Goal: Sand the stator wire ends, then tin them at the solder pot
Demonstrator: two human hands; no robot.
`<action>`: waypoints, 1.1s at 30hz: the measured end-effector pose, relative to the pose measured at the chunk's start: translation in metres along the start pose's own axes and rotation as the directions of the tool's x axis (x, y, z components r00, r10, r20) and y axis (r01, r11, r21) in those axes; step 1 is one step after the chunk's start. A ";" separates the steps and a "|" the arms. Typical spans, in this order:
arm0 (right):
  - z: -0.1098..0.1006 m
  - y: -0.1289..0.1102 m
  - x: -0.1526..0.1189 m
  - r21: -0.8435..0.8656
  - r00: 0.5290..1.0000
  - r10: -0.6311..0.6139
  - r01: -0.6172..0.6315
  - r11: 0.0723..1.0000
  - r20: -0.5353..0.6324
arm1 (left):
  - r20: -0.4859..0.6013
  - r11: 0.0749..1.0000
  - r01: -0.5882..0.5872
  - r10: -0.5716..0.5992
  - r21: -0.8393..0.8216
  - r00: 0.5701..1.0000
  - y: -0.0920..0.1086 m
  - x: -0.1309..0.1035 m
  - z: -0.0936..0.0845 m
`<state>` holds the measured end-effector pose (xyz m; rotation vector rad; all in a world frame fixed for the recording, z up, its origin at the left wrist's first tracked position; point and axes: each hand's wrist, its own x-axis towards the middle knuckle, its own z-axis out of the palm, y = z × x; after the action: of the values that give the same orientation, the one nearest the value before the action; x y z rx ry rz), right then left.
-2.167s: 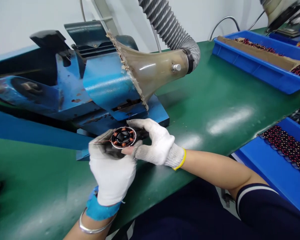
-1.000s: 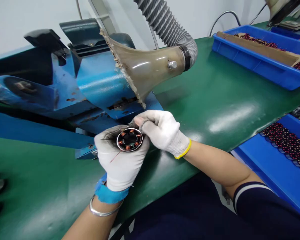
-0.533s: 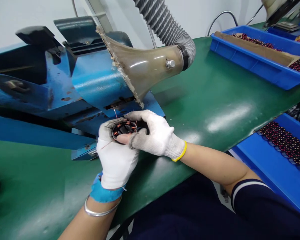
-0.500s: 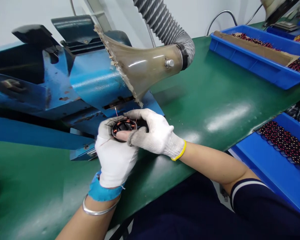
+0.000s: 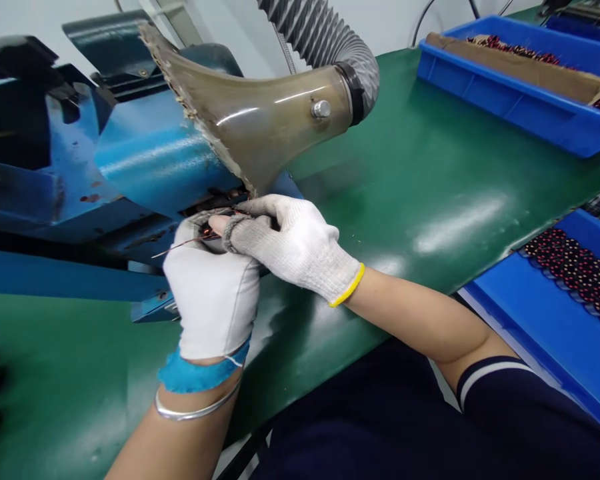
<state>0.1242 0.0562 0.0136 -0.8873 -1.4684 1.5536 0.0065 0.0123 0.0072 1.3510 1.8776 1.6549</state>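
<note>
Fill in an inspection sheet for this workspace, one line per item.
Surface: green worktop, glossy, with a few pale specks right of the hands.
Job's things: wire-wound ring, partly hidden by fingers; loose wire sticks out over the left glove.
Clutter: two grey objects at the left edge, cut off by the frame.
Hands: left hand and right hand, both gloved, both on the ring; right thumb tip bare.
Cables: dark cable curving behind the far blue tray.
Surroundings: blue machine, paint chipped; brownish hood, edge ragged, joined to ribbed hose; near blue tray holding dark, dotted parts.
</note>
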 end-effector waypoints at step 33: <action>-0.001 0.024 -0.010 0.188 0.997 -0.073 0.075 0.979 -0.014 | 0.065 0.985 -0.168 0.166 0.030 0.984 -0.032 -0.041 -0.026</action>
<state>0.1271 0.0476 -0.0109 -0.7188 -1.3097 1.6023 -0.0060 -0.0326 -0.0273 1.5942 1.8098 1.6431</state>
